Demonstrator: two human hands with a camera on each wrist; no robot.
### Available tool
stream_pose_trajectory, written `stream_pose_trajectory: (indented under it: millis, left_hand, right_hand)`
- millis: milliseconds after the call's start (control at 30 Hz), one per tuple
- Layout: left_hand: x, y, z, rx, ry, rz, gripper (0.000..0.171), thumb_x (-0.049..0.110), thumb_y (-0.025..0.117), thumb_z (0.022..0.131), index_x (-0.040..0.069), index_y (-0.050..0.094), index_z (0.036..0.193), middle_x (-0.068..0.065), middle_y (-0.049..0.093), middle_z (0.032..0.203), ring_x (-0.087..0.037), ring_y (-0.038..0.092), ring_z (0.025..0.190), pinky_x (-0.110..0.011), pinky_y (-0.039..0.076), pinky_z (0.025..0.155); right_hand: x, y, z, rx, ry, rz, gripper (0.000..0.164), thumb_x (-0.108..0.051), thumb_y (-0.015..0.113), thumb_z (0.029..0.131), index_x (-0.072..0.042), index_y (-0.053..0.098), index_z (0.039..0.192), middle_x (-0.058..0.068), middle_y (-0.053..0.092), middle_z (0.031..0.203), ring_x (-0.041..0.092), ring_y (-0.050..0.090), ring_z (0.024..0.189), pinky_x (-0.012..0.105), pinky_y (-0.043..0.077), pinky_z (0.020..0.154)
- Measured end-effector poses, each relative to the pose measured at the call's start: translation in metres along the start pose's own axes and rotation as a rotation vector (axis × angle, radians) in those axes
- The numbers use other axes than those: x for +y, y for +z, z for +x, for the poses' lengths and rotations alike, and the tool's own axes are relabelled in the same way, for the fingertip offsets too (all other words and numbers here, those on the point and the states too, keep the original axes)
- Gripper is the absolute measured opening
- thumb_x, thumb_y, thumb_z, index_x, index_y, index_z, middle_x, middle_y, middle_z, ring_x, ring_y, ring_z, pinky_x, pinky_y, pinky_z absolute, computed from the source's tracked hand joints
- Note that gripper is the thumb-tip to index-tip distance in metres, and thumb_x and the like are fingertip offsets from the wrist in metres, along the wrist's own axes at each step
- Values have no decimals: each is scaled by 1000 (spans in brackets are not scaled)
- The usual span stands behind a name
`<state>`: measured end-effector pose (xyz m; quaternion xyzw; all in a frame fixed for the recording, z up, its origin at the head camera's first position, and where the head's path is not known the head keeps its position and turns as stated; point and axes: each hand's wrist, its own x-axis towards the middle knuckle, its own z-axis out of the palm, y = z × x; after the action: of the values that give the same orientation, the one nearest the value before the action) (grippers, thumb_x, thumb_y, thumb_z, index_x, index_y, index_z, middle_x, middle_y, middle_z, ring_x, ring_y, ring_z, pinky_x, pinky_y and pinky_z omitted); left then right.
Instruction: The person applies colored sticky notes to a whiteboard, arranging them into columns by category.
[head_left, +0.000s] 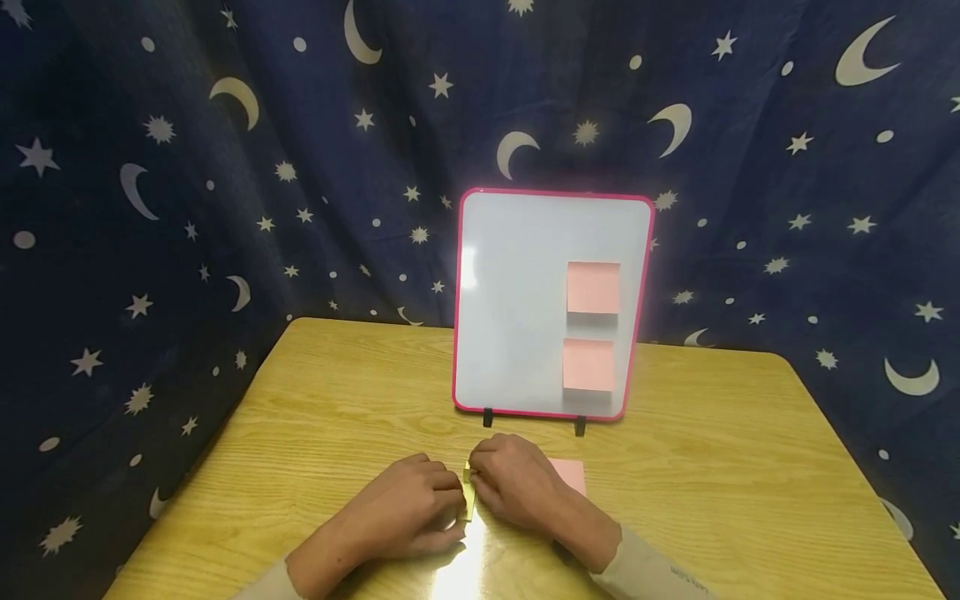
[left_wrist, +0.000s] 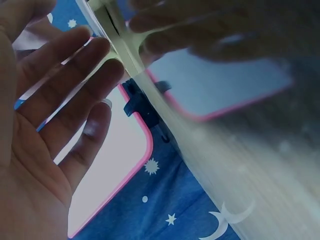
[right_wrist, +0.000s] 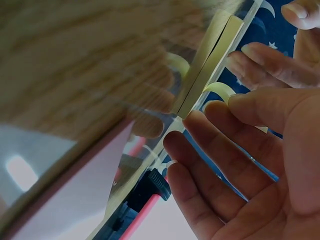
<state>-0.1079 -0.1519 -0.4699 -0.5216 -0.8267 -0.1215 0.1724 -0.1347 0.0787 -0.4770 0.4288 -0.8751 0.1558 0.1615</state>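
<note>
A yellow sticky note pad [head_left: 468, 497] lies on the table between the two hands. My right hand [head_left: 517, 483] pinches the lifted edge of its top sheet between thumb and forefinger; in the right wrist view that yellow sheet [right_wrist: 218, 89] curls up off the pad [right_wrist: 210, 65]. My left hand [head_left: 405, 510] is at the pad's left side, its fingertips at the edge. In the left wrist view the left fingers [left_wrist: 82, 97] are only slightly bent. The hands partly cover the pad. A pink sticky note pad [head_left: 568, 475] shows just right of my right hand.
A whiteboard [head_left: 517, 292] with a pink frame stands on black feet [head_left: 488, 417] behind the hands. Two pink sticky notes [head_left: 593, 287] hang one above the other on its right half. A dark blue curtain [head_left: 300, 150] with moons and stars surrounds the wooden table [head_left: 750, 467].
</note>
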Motion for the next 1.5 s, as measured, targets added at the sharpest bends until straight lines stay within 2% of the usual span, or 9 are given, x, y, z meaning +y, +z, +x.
stream_pose_trajectory:
  millis: [267, 467, 733, 867, 1267, 1500]
  left_hand:
    - [2, 3, 0, 11, 40, 29, 12, 36, 81, 86, 28, 73, 84, 15, 70, 95, -3, 65, 89, -27, 51, 83]
    - [2, 4, -1, 10, 24, 0, 12, 33, 81, 87, 26, 73, 82, 9, 74, 106, -6, 69, 97, -27, 53, 87]
    - [2, 4, 0, 9, 17, 2, 13, 32, 82, 86, 25, 72, 86, 11, 70, 97, -6, 67, 91, -26, 53, 85]
    - [2, 4, -1, 5, 12, 5, 14, 33, 83, 85, 24, 72, 87, 11, 68, 95, -6, 66, 88, -26, 53, 83]
    - [2, 4, 1, -9, 6, -52, 15, 29, 81, 87, 22, 69, 82, 11, 64, 91, -4, 61, 80, -27, 55, 85]
    - [3, 5, 1, -1, 2, -23, 14, 32, 82, 87, 24, 71, 83, 10, 68, 95, -7, 68, 88, -28, 55, 86]
  right_hand:
    - [0, 1, 0, 0, 8, 0, 17, -14, 75, 88, -18, 64, 76, -9, 67, 80, 9, 64, 77, 28, 53, 70]
    - [0, 1, 0, -4, -4, -7, 14, -17, 77, 88, -19, 66, 78, -8, 68, 82, 10, 66, 79, 28, 55, 71]
    - [-3, 0, 2, -49, 2, -20, 10, -14, 78, 86, -20, 71, 81, -8, 72, 85, 10, 71, 85, 28, 58, 77]
    - [-4, -2, 4, -77, 18, -21, 8, -14, 77, 88, -19, 73, 83, -7, 74, 87, 11, 72, 87, 29, 59, 79]
    - [-4, -4, 7, -73, 22, -30, 12, -16, 80, 88, -19, 72, 80, -10, 71, 80, 7, 67, 76, 27, 55, 68]
    - [-4, -4, 7, -85, 39, -24, 15, -16, 80, 89, -20, 70, 78, -12, 67, 76, 5, 61, 70, 25, 50, 62]
